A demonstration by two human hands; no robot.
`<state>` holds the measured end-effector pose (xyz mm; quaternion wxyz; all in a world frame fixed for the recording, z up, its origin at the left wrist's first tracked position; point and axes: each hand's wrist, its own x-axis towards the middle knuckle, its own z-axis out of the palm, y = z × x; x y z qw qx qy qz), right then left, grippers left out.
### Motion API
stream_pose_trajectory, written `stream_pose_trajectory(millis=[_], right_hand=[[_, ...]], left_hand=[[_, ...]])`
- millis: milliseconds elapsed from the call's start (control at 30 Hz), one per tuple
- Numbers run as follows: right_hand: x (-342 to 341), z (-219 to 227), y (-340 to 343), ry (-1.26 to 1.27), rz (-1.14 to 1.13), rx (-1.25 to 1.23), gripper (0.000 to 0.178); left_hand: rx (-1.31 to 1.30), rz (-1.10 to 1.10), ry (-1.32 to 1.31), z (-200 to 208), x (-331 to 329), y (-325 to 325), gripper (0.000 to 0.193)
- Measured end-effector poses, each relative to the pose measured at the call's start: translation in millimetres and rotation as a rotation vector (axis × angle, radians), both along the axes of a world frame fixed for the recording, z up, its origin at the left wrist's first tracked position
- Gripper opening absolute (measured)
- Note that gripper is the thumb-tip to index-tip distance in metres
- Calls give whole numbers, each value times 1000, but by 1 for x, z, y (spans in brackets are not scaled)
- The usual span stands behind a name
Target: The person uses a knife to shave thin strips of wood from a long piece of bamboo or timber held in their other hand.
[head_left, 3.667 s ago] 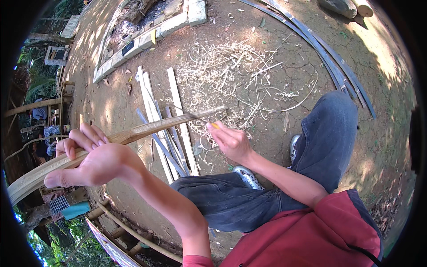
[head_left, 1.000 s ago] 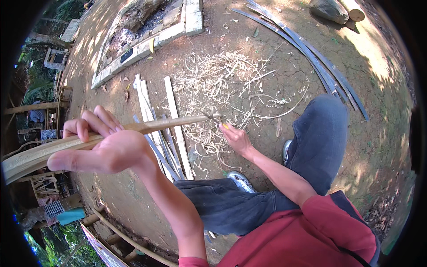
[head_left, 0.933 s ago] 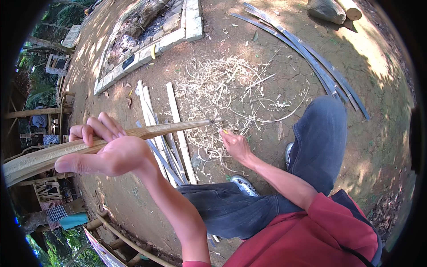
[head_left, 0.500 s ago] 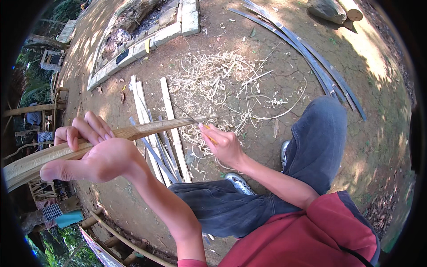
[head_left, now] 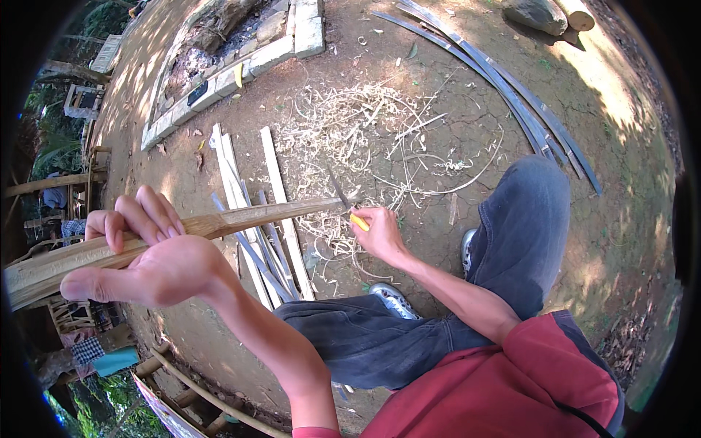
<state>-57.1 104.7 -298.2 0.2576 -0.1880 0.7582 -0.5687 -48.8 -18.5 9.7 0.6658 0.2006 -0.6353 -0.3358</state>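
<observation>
My left hand [head_left: 157, 252] is wrapped round a long pale wooden pole [head_left: 281, 212], palm beneath it and fingers curling over the far side. The pole runs from the left edge toward the middle and narrows to a thin tip. In my right hand [head_left: 381, 235] is a knife [head_left: 339, 191] with a yellow handle, its fist closed on the grip. The dark blade crosses the pole close to the thin tip and points away from me. Whether the edge bites into the wood I cannot tell.
Curled shavings [head_left: 350, 128] cover the ground beyond the tip. Pale and dark strips [head_left: 281, 186] lie left of my feet. Long dark strips [head_left: 504, 84] lie at the far right, near a stone [head_left: 537, 16]. A stone-edged fire pit [head_left: 241, 77] lies far left.
My right hand has slid the knife rightward along the pole toward its thin tip, and the blade now stands more upright. My left hand keeps its hold, nearly unmoved.
</observation>
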Motion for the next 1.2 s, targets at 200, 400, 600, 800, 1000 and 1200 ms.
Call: stream_pose_trajectory(millis=[200, 400, 600, 800, 1000, 1200], right_hand=[[10, -11, 2, -183, -67, -70, 34], [9, 4, -3, -788, -157, -151, 42], [9, 2, -2, -782, -166, -191, 40], [17, 30, 7, 65, -38, -204, 28], [10, 45, 14, 263, 73, -181, 24], [5, -39, 20, 177, 72, -120, 30]], left_hand=[[7, -62, -40, 0, -3, 4, 65], [38, 7, -44, 0, 0, -5, 65], [25, 12, -56, 1, 0, -8, 66], [15, 21, -78, 0, -7, 0, 66], [-21, 48, -130, 2, -14, 12, 65], [-14, -4, -95, 4, -22, 30, 65]])
